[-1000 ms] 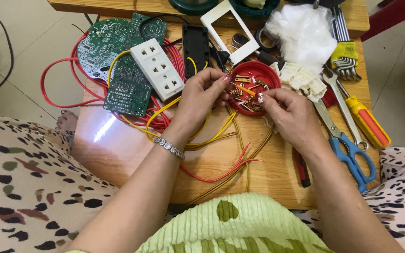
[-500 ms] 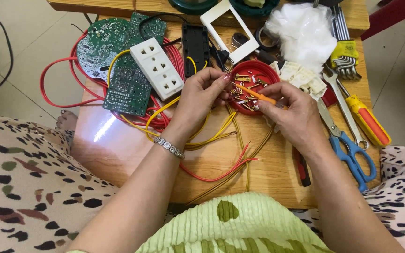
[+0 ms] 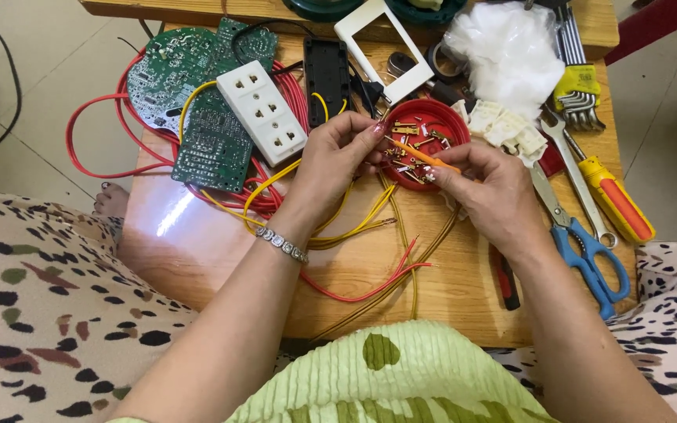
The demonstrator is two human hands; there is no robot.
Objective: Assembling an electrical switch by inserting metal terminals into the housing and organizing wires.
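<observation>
My left hand [image 3: 338, 160] pinches a small metal part at its fingertips, just left of a red round lid [image 3: 425, 117] that holds several brass screws and contacts. My right hand [image 3: 487, 184] grips a thin orange screwdriver [image 3: 425, 157] whose tip points left toward the part in my left hand. Both hands hover over the lid's near edge on a wooden table [image 3: 221, 258]. Yellow wires [image 3: 354, 223] and red wires [image 3: 370, 286] run under my wrists.
A white socket strip [image 3: 264, 110] lies on green circuit boards [image 3: 197, 102]. A black housing [image 3: 327, 70], a white frame [image 3: 381, 47] and a clear bag [image 3: 507, 51] sit behind. Blue scissors [image 3: 589, 258], an orange screwdriver [image 3: 617, 200] and wrenches [image 3: 573, 70] lie right.
My right hand has lifted the thin orange screwdriver out of the red lid and brought its tip to my left fingertips. My left hand stayed in place.
</observation>
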